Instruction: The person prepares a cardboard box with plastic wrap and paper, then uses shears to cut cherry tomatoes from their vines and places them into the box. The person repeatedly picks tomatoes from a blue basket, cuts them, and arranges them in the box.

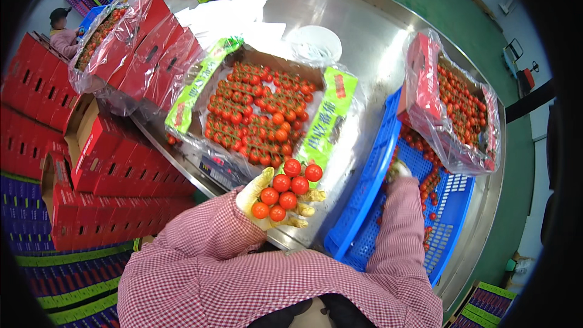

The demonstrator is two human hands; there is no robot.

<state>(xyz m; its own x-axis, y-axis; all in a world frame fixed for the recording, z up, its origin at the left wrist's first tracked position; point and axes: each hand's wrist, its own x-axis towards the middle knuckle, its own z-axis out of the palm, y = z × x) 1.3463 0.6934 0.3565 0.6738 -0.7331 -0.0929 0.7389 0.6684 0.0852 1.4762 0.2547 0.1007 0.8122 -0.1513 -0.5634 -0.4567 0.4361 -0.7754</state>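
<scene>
In my gloved left hand (255, 198), palm up, lies a truss of red cherry tomatoes (282, 184). Just beyond it stands a cardboard box (325, 114) with green printed flaps and a clear plastic liner, filled with rows of vine cherry tomatoes (255, 114). Under the box's near edge is a digital scale (227, 171) with a lit display. My gloved right hand (401, 169) reaches into a blue perforated plastic crate (448, 223) that holds loose trusses of tomatoes (430, 187). Its fingers are blurred and partly hidden, so their grip does not show.
On the crate's far side rests a red lined box (423, 73) of tomatoes. A white plastic bowl (319, 38) and white paper sheets (223, 18) lie on the steel table (360, 13). Stacked red cartons (132, 164) crowd the left. A person (63, 36) is at the far left.
</scene>
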